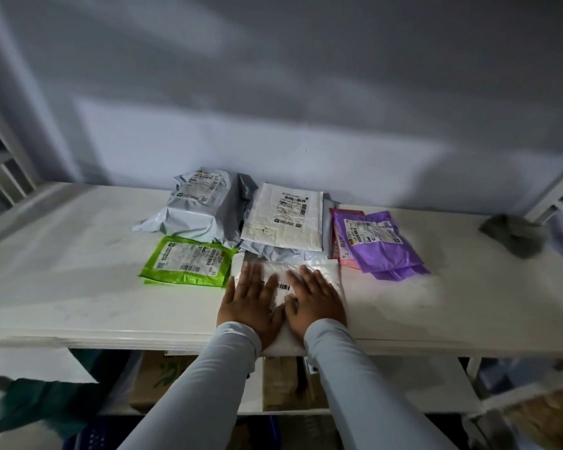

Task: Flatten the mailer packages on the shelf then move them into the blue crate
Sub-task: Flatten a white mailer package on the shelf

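My left hand (pixel 251 303) and right hand (pixel 316 302) lie palm-down, fingers spread, side by side on the clear plastic mailer with a barcode label (pixel 330 274) at the front edge of the white shelf (pixel 78 271); the green mailer (pixel 187 259) sits just left; the purple mailer (pixel 379 245) lies to the right; white (pixel 285 219) and grey (pixel 199 206) mailers lie behind.

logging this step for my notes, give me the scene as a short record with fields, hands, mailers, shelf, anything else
left hand: left hand flat, palm down on the white mailer
right hand: right hand flat beside it on the same mailer
mailer being pressed: at the front edge of the shelf, slightly overhanging
other mailers: green mailer, grey mailer, white padded mailer, purple mailer over a pink mailer
other item: grey cloth at far right
blue crate: only a blue part low in view, unclear
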Available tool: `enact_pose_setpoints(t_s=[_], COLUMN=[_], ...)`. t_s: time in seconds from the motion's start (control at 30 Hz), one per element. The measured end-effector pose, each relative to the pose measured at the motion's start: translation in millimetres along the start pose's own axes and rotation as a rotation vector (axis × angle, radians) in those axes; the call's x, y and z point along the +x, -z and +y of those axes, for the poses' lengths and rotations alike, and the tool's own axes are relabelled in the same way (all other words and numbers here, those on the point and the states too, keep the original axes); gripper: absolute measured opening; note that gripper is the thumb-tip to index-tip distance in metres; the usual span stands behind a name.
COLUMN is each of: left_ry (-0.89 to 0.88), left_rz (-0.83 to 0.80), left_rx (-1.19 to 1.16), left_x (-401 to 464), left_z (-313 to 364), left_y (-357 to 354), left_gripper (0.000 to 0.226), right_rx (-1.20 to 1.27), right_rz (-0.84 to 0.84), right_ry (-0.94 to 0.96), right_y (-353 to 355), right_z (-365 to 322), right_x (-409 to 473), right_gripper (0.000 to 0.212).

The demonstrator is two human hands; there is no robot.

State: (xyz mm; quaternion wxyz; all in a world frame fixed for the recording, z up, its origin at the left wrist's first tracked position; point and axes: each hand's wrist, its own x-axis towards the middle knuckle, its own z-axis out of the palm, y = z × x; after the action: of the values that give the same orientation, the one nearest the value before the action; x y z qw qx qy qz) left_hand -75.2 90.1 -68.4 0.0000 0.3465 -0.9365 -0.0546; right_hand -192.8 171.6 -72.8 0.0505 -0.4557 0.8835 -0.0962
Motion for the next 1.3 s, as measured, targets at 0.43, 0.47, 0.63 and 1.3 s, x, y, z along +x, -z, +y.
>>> enact_pose_setpoints(t_s=[0.43, 0.47, 0.63, 1.3], left_ry=[0.129, 0.126, 0.049, 0.011], left_rz=[-0.040, -0.049, -0.015, 0.046], left_rx=[0.014, 0.048, 0.177, -0.038], left_x=[-2.1, -2.1, 10.1, 21.8], left_z=[3.2, 3.8, 8.3, -9.3], left_y=[1.1, 1.9, 21.8, -5.4], left_gripper=[0.102, 0.097, 0.072, 0.087], right_rx=[-0.003, -0.013, -0.075, -0.074], right_rz=[0.000, -0.006, -0.021, -0.051], right_ry=[-0.315, -0.305, -0.183, -0.102], right_y=[2.0, 2.2, 0.6, 3.7], right_z=[-6.3, -6.2, -5.2, -4.0], right_x=[-5.5, -5.7, -5.2, 3.8], right_gripper=[0.090, 0.089, 0.081, 0.073])
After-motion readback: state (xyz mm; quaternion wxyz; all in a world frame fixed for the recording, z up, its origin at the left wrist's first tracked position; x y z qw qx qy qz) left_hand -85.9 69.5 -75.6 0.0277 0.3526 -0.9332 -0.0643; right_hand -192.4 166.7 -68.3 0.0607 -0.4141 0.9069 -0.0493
